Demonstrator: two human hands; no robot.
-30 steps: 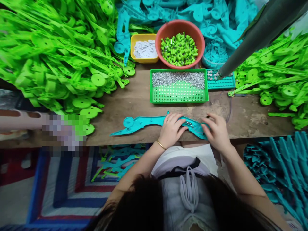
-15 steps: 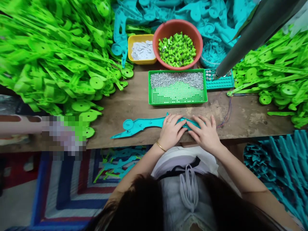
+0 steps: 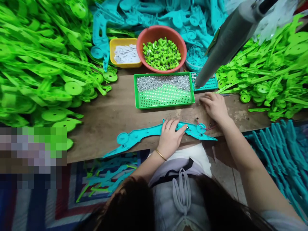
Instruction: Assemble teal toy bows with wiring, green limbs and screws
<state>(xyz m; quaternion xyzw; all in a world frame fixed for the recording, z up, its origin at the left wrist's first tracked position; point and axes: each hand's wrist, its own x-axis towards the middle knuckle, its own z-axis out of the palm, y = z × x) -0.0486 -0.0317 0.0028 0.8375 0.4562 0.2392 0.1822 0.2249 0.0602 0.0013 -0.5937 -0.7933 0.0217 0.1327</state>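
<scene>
A long teal plastic part (image 3: 144,133) lies flat near the front edge of the wooden bench (image 3: 113,112). My left hand (image 3: 170,136) rests palm down on its middle, fingers stretched across it. Thin red wires (image 3: 204,126) loop at the part's right end. My right hand (image 3: 215,106) has lifted off the part and lies on the bench near a small teal tray (image 3: 209,83), fingers curled loosely downward; nothing shows in them. A green perforated tray (image 3: 165,96) half filled with small silver screws sits just beyond.
An orange bowl (image 3: 144,41) of small green tubes and a yellow tub (image 3: 113,45) of white bits stand behind the tray. Heaps of green parts (image 3: 36,64) and teal parts (image 3: 168,12) crowd the bench. A grey tool barrel (image 3: 223,41) hangs over the right side.
My right hand left the teal part and moved up and right toward the small teal tray. The left hand stayed on the part. The camera view shifted, so everything sits further left.
</scene>
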